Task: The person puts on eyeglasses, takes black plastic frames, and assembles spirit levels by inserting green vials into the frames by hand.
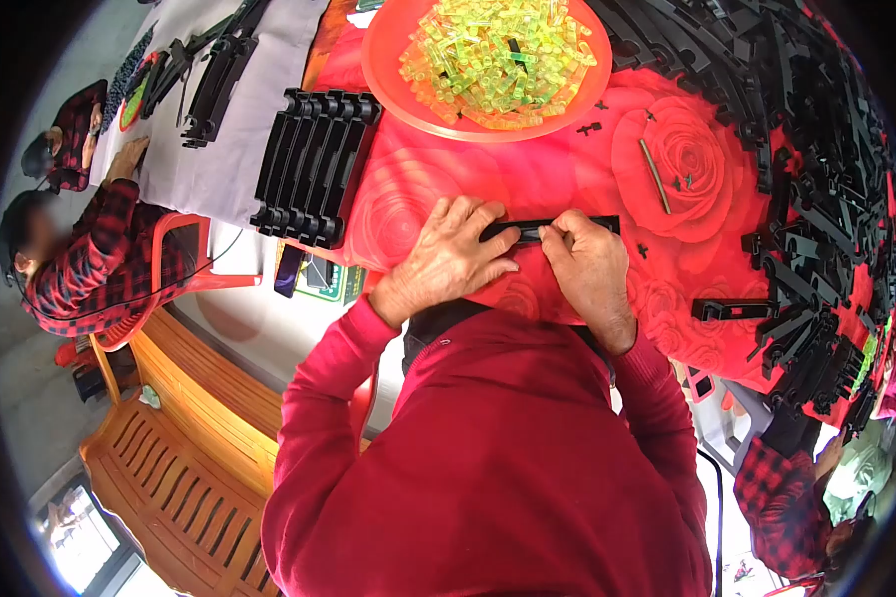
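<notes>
Left hand [453,254]: palm down, fingers fanned loosely and half bent, reaching in over the bench's near edge to the left end of the black strip [610,225]; firmness of its hold cannot be told.

Right hand [589,264]: knuckles up, fingers curled inward, thumb and forefinger pinched together on the strip right of its middle; whether a smaller part sits between the tips cannot be told.

Black strip: one, long and narrow, lying parallel to the near edge of the bench [567,164], partly covered by both hands.

Forearms: two, in red sleeves, converging over the near edge, elbows bent.

Bowl [380,65]: red-orange, wide, at the far edge beyond the hands, filled with yellow-green pieces [498,60].

Black racks [314,164]: ribbed, set side by side at the left edge.

Heap of black parts [816,189]: jumbled, covering the right edge from far corner to near corner, bordering the right hand's side.

Single black part [735,309]: near the near right corner, beside the heap.

Thin rod [655,176]: lying aslant between right hand and heap.

Small black piece [643,251]: just right of the right hand.

Seated person [110,254]: plaid sleeves, beyond the left edge.
</notes>
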The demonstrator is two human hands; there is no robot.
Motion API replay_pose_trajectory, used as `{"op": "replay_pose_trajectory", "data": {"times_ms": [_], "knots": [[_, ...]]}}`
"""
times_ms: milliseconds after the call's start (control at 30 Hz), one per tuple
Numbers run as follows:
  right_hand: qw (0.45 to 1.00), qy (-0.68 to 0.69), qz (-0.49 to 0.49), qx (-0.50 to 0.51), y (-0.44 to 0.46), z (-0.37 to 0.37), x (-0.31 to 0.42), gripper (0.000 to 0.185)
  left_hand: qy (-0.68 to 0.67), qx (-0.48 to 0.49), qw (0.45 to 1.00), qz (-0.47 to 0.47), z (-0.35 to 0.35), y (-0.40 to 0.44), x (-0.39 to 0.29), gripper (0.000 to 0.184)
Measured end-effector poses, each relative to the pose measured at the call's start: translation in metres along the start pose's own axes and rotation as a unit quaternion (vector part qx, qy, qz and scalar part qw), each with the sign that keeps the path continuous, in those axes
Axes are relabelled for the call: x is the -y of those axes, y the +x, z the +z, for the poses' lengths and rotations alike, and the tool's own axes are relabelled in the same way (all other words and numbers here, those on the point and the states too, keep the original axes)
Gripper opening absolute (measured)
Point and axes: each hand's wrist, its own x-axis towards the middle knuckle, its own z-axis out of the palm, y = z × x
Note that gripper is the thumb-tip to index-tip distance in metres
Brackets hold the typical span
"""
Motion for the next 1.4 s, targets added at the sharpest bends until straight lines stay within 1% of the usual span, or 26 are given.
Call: {"op": "replay_pose_trajectory", "data": {"times_ms": [33,100,167,200,267,300,367,400,433,500,533,600,667,733,767,800,833,900,933,967,1033,1100,1133,1200,1300,1400], "knots": [[1.000,0.000,-0.001,0.002,0.001,0.000,0.000,0.019,0.001,0.002,1.000,0.001,-0.001,0.001,0.005,0.036],[1.000,-0.001,0.005,0.000,0.000,-0.001,-0.003,0.019,-0.043,0.057,0.997,0.037,-0.002,0.003,0.013,0.038],[0.997,0.070,-0.008,-0.024,-0.001,-0.003,-0.006,0.011,-0.038,0.058,0.996,0.058,0.001,0.007,0.017,0.035],[0.997,0.070,-0.006,-0.025,-0.002,-0.005,-0.009,0.011,-0.028,0.057,0.995,0.074,0.002,0.007,0.018,0.033],[0.981,0.151,0.000,-0.122,-0.002,-0.010,-0.014,0.007,-0.014,0.057,0.995,0.086,0.004,0.007,0.019,0.030],[0.981,0.153,0.000,-0.122,-0.001,-0.014,-0.015,0.007,-0.006,0.055,0.995,0.088,0.006,0.008,0.018,0.029],[0.980,0.133,-0.017,-0.146,0.003,-0.027,-0.017,0.014,0.003,0.053,0.994,0.093,0.006,0.010,0.017,0.028],[0.984,0.084,-0.066,-0.146,0.007,-0.031,-0.022,0.018,0.001,0.042,0.995,0.092,0.006,0.011,0.016,0.027],[0.983,0.083,-0.067,-0.147,0.010,-0.033,-0.024,0.018,-0.001,0.031,0.995,0.091,0.007,0.012,0.015,0.025],[0.985,-0.012,-0.142,-0.093,0.017,-0.036,-0.026,0.024,-0.011,0.030,0.997,0.074,0.005,0.015,0.010,0.023],[0.985,-0.011,-0.142,-0.094,0.019,-0.037,-0.023,0.024,-0.021,0.029,0.998,0.054,0.005,0.015,0.008,0.020],[0.987,-0.119,-0.110,0.003,0.023,-0.040,-0.014,0.027,-0.012,0.040,0.999,0.033,0.006,0.015,0.002,0.020],[0.981,-0.149,-0.125,0.024,0.026,-0.037,-0.009,0.028,-0.006,0.051,0.999,0.013,0.008,0.015,-0.005,0.020],[0.973,-0.180,-0.140,0.045,0.034,-0.035,-0.007,0.028,-0.013,0.006,0.999,-0.034,0.011,0.016,-0.013,0.019],[0.969,-0.197,-0.127,0.078,0.039,-0.035,-0.006,0.028,-0.013,0.007,0.999,-0.034,0.014,0.016,-0.016,0.019],[0.964,-0.214,-0.114,0.111,0.043,-0.034,-0.006,0.027,-0.018,-0.013,0.998,-0.056,0.018,0.016,-0.019,0.019],[0.964,-0.213,-0.112,0.111,0.046,-0.034,-0.007,0.027,-0.024,-0.033,0.996,-0.079,0.022,0.015,-0.021,0.019],[0.962,-0.185,-0.124,0.161,0.051,-0.036,-0.009,0.029,-0.028,-0.049,0.994,-0.097,0.028,0.015,-0.026,0.020],[0.962,-0.185,-0.123,0.162,0.051,-0.034,-0.012,0.029,-0.031,-0.065,0.991,-0.117,0.031,0.015,-0.028,0.021],[0.962,-0.175,-0.140,0.159,0.051,-0.031,-0.016,0.029,-0.031,-0.065,0.990,-0.118,0.033,0.015,-0.028,0.021],[0.961,-0.164,-0.157,0.155,0.052,-0.026,-0.023,0.029,-0.054,-0.107,0.985,-0.123,0.037,0.016,-0.029,0.024],[0.962,-0.130,-0.175,0.163,0.054,-0.025,-0.027,0.029,-0.064,-0.112,0.983,-0.134,0.038,0.017,-0.029,0.024],[0.962,-0.130,-0.174,0.164,0.055,-0.027,-0.027,0.029,-0.073,-0.117,0.980,-0.146,0.039,0.017,-0.030,0.024],[0.964,-0.054,-0.135,0.221,0.060,-0.033,-0.025,0.028,-0.064,-0.116,0.981,-0.144,0.041,0.017,-0.030,0.023],[0.962,-0.015,-0.131,0.240,0.064,-0.027,-0.035,0.028,-0.047,-0.112,0.983,-0.141,0.042,0.016,-0.031,0.021],[0.959,-0.015,-0.122,0.257,0.066,-0.026,-0.035,0.028,-0.032,-0.117,0.984,-0.132,0.043,0.017,-0.030,0.021]]}}
